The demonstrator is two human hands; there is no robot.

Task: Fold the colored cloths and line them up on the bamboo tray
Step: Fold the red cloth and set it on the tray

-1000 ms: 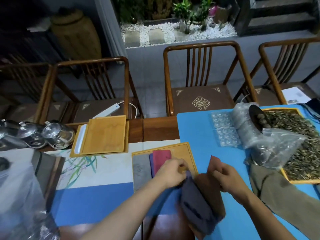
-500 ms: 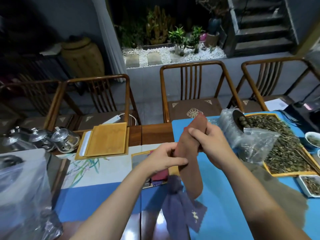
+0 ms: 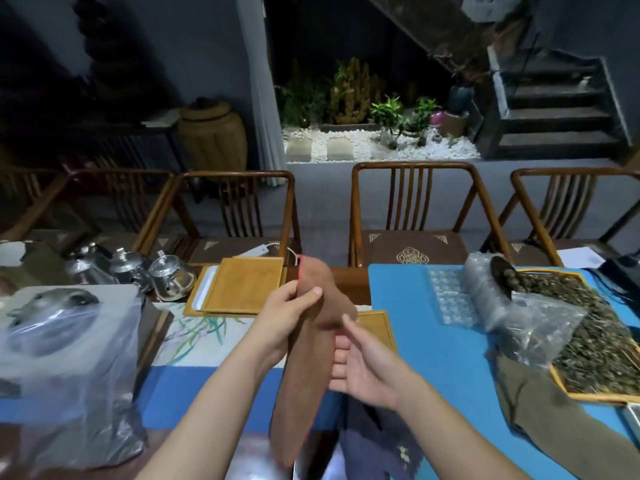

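A brown cloth (image 3: 304, 362) with a red edge hangs long and narrow in the air over the table's middle. My left hand (image 3: 282, 317) pinches it near its top corner. Beside the cloth's middle, my right hand (image 3: 360, 365) is spread with fingers apart, touching or almost touching the cloth. A bluish-grey cloth (image 3: 377, 445) lies crumpled on the table below my right forearm. The bamboo tray (image 3: 375, 327) lies behind the hanging cloth; only its right part shows, and what lies in it is hidden.
Another bamboo tray (image 3: 242, 289) with a lid sits at the back left beside several metal teapots (image 3: 138, 275). A plastic-wrapped box (image 3: 69, 358) stands at left. At right are a tray of dried tea leaves (image 3: 588, 334), plastic bags, and an olive cloth (image 3: 554, 420). Chairs line the far side.
The brown cloth has been lifted off the table and now hangs from my left hand. My right hand has let go of its top and dropped to its middle. The view has tilted up.
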